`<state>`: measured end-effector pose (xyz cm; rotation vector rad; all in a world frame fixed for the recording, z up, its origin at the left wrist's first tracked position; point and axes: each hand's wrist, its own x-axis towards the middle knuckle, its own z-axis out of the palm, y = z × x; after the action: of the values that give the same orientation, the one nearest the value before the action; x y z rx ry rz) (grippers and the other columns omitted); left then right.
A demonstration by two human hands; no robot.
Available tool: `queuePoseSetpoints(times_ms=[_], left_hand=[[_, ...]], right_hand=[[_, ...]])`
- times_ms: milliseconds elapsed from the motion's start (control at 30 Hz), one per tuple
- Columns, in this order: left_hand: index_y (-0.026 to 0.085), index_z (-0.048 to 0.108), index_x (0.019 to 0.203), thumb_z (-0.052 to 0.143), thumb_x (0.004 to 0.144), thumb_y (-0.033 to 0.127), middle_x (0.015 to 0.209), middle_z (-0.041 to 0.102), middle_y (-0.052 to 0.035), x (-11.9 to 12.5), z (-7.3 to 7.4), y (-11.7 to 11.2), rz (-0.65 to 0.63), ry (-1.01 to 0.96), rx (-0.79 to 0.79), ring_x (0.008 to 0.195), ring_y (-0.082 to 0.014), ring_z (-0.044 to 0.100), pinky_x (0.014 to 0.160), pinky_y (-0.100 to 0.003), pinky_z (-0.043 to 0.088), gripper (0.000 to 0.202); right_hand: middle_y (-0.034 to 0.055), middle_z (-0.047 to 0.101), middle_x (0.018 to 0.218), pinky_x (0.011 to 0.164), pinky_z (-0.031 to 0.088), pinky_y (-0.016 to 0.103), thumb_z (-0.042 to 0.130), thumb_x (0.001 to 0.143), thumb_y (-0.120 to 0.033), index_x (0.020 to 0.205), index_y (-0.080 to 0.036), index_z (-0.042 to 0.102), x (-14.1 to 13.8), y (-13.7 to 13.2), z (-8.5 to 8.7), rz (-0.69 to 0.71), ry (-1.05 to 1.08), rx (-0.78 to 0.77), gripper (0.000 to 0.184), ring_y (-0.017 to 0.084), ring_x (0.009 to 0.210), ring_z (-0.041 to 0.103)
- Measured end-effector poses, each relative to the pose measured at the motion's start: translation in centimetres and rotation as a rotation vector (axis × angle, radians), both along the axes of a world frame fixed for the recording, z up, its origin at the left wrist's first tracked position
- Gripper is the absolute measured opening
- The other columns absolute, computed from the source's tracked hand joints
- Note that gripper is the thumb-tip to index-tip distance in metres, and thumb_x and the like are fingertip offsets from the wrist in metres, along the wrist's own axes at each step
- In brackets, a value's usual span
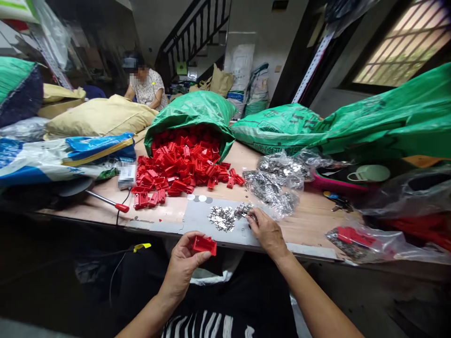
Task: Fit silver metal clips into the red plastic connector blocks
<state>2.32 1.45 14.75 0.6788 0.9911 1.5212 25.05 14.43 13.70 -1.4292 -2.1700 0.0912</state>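
Note:
My left hand (186, 263) grips a small red plastic box-shaped housing (205, 245), its hollow side facing up, just off the table's front edge. On the grey mat (197, 211), my right hand (266, 230) has its fingertips bent down at a small heap of metal pieces (243, 210). Whether a piece is pinched between those fingers is too small to make out. Beside that heap, to the left, lies a spread of flat shiny metal pieces (222, 218). Many more red housings (176, 162) spill from an open green sack (197, 105) behind.
Clear plastic bags of metal parts (273, 188) lie right of the mat. A lever with a red grip (121, 207) juts out at left. Green sacks (282, 126) and a beige sack (98, 117) line the back. A person (150, 87) sits beyond them.

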Motion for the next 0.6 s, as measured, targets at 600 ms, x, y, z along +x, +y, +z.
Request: queuePoseSetpoints(times_ms=[600], left_hand=[[0.023,0.06,0.111,0.072,0.076,0.026,0.102,0.073,-0.0035,0.0,-0.8,0.0,0.137,0.819,0.251,0.088,-0.0186,0.071,0.082,-0.028,0.056,0.037]], right_hand=[[0.0031,0.067,0.073,0.055,0.045,0.025,0.053,0.087,-0.04,0.087,-0.019,0.062,-1.1,-2.7,2.5,0.042,0.451,-0.223,0.023,0.015,0.058,0.059]])
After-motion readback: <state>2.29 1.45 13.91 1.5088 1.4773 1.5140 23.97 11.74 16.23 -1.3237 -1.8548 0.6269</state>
